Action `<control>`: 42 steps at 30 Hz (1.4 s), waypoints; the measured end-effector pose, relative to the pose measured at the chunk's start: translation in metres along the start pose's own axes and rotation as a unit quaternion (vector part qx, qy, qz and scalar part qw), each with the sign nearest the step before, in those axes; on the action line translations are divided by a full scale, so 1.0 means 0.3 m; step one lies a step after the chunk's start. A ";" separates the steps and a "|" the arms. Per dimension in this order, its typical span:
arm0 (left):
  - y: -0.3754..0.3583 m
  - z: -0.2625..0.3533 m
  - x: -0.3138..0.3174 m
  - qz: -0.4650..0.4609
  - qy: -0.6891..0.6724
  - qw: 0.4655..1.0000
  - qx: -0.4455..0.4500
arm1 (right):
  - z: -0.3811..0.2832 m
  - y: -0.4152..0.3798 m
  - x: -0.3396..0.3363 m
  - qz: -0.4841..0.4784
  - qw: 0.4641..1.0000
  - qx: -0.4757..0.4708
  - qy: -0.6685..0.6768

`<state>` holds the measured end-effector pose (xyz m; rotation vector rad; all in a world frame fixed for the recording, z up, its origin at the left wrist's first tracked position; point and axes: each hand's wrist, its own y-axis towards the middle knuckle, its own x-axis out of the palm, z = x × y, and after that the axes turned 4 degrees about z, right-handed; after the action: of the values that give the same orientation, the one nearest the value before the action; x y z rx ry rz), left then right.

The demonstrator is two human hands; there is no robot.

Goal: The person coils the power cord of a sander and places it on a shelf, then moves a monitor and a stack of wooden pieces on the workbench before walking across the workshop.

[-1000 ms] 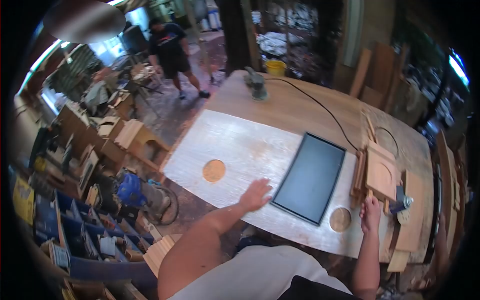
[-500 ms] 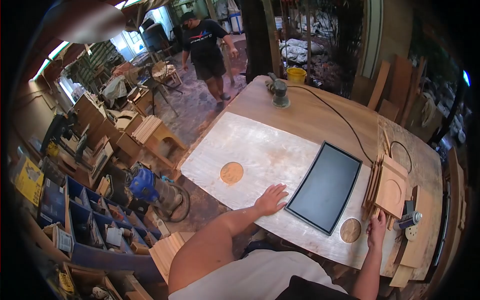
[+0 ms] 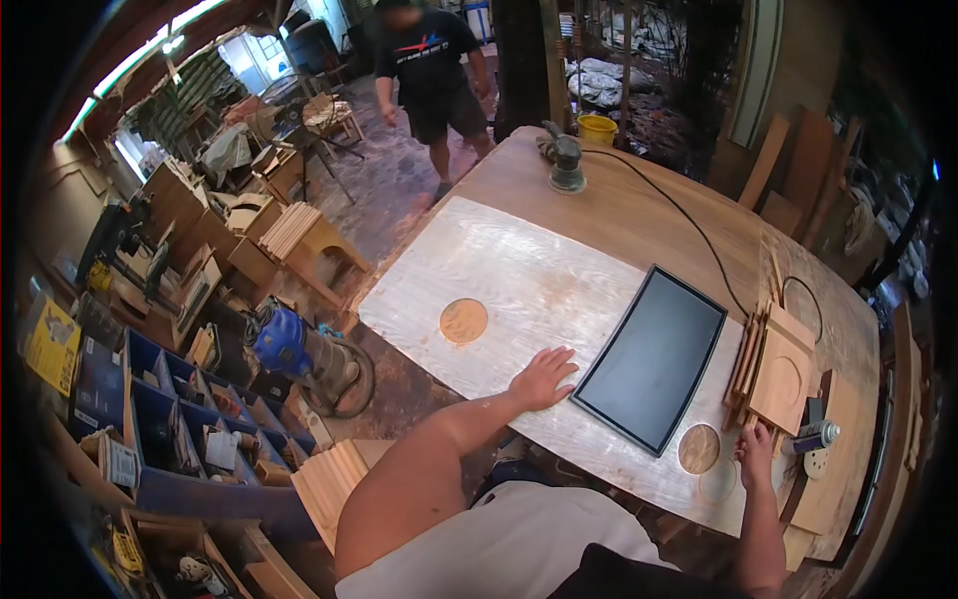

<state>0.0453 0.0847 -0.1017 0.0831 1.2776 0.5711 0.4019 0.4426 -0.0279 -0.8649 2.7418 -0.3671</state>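
Observation:
My left hand lies flat on the pale whitish board, fingers stretched out. Its fingertips are close to the left edge of a dark rectangular panel with a black rim. On the right, my right hand has curled fingers at the lower end of a stack of wooden pieces; the top piece has a round recess. A thin, pale round outline, perhaps a clear disc or ring, shows beside those fingers. Whether they hold it cannot be seen. Two round wood-coloured circles mark the board.
A corded sander stands at the table's far end, near a yellow bucket. A spray can lies at the right. A blue vacuum and a blue compartment box are left. Another person stands beyond the table.
The pale round outline now shows beside my right hand, which has shifted slightly. My left hand stays flat on the board. The other person has come closer to the table.

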 end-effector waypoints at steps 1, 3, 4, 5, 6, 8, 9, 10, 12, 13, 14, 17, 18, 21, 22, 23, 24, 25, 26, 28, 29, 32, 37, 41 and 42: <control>-0.002 0.001 0.003 0.001 -0.001 1.000 -0.001 | -0.006 0.004 0.004 0.002 1.000 0.017 0.019; -0.005 -0.005 0.004 0.009 -0.006 1.000 0.003 | -0.015 0.019 0.019 0.001 0.999 0.033 0.039; -0.004 -0.007 0.000 0.011 -0.004 1.000 0.003 | -0.018 0.027 0.028 0.013 0.999 0.028 0.045; -0.005 -0.004 0.000 0.011 -0.013 1.000 0.000 | -0.017 0.030 0.033 0.027 0.998 0.025 0.051; -0.004 0.000 0.000 0.011 -0.024 1.000 -0.003 | -0.022 0.025 0.042 0.029 0.998 0.024 0.052; -0.001 -0.001 0.003 0.014 -0.018 1.000 0.001 | -0.042 0.019 0.055 0.032 0.998 0.017 0.054; -0.005 -0.001 0.006 0.012 -0.011 1.000 0.000 | -0.054 0.014 0.059 0.036 0.998 0.014 0.056; -0.006 0.000 0.009 0.012 -0.011 1.000 0.006 | -0.068 0.008 0.065 0.037 0.995 0.009 0.092; -0.001 -0.002 0.010 0.012 -0.012 1.000 0.001 | -0.114 -0.007 0.080 0.053 0.988 0.015 0.144; -0.002 0.000 0.005 0.005 -0.011 1.000 0.012 | -0.125 0.003 0.068 0.062 0.986 0.017 0.152; -0.002 0.004 0.001 0.009 -0.017 1.000 0.001 | -0.128 0.020 0.040 0.030 0.981 0.029 0.190; 0.005 0.000 0.006 0.009 -0.034 0.999 0.003 | -0.250 -0.027 0.015 -0.037 0.969 0.062 0.238; 0.005 0.007 0.019 0.019 -0.041 0.999 -0.003 | -0.253 -0.020 0.000 -0.065 0.964 0.039 0.256; 0.010 0.000 0.047 0.012 -0.021 1.000 0.001 | -0.331 -0.043 -0.020 -0.047 0.955 0.063 0.285; 0.019 0.012 0.031 -0.010 -0.020 1.000 -0.007 | -0.335 -0.040 -0.043 -0.059 0.953 0.052 0.292; 0.020 0.024 0.018 -0.019 -0.010 1.000 -0.006 | -0.347 -0.041 -0.057 -0.054 0.954 0.047 0.292; 0.023 0.034 0.004 -0.021 -0.013 1.000 -0.002 | -0.378 -0.054 -0.061 -0.047 0.945 0.066 0.318; 0.029 0.039 -0.003 -0.016 -0.029 0.999 -0.001 | -0.384 -0.058 -0.075 -0.061 0.942 0.056 0.325; 0.031 0.039 -0.007 -0.018 -0.030 0.999 -0.002 | -0.372 -0.052 -0.088 -0.058 0.937 0.052 0.340; 0.037 0.043 -0.014 -0.028 -0.040 0.999 0.006 | -0.371 -0.054 -0.114 -0.064 0.929 0.052 0.361; 0.036 0.049 -0.021 -0.030 -0.034 0.999 0.002 | -0.369 -0.062 -0.119 -0.066 0.928 0.046 0.364; 0.032 0.047 -0.014 -0.034 -0.027 0.999 -0.001 | -0.362 -0.067 -0.135 -0.053 0.933 0.047 0.353; 0.035 0.062 -0.021 -0.034 -0.022 0.999 -0.011 | -0.359 -0.085 -0.146 -0.050 0.935 0.045 0.349; 0.034 0.060 -0.019 -0.030 -0.024 0.999 -0.005 | -0.358 -0.112 -0.148 -0.043 0.930 0.036 0.363; 0.035 0.061 -0.016 -0.031 -0.025 0.999 -0.002 | -0.361 -0.126 -0.156 -0.043 0.929 0.032 0.366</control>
<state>0.0575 0.0961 -0.0880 0.0541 1.2262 0.5145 0.4262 0.4580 0.0926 -0.9820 3.3275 -0.9617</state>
